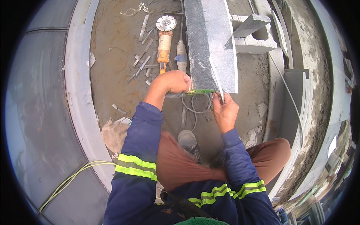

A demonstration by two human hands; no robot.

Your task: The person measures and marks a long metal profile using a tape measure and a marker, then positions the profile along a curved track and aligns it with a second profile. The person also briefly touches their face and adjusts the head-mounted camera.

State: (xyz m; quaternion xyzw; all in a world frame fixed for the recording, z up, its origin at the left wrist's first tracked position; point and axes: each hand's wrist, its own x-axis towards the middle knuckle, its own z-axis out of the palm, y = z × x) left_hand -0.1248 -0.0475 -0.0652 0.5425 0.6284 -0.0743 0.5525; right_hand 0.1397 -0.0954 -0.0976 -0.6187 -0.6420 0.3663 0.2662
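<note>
A long grey stone slab [215,45] lies ahead of me, its near end facing my hands. Along that end runs a narrow green tape measure blade [201,91]. My left hand [174,81] is closed on the blade's left end, at the slab's near left corner. Close to the blade's other end, my right hand [225,111] pinches the lower tip of a thin pale pointed strip [215,73]. That strip slants across the slab's top face; its material I cannot make out. Part of the blade is hidden by my left fingers.
An orange angle grinder [164,47] with a segmented disc lies left of the slab, beside a taped cable connector [181,56]. Cut stone strips [144,28] litter the floor. A concrete block [255,44] stands right. A cable loop [195,107] lies under my hands.
</note>
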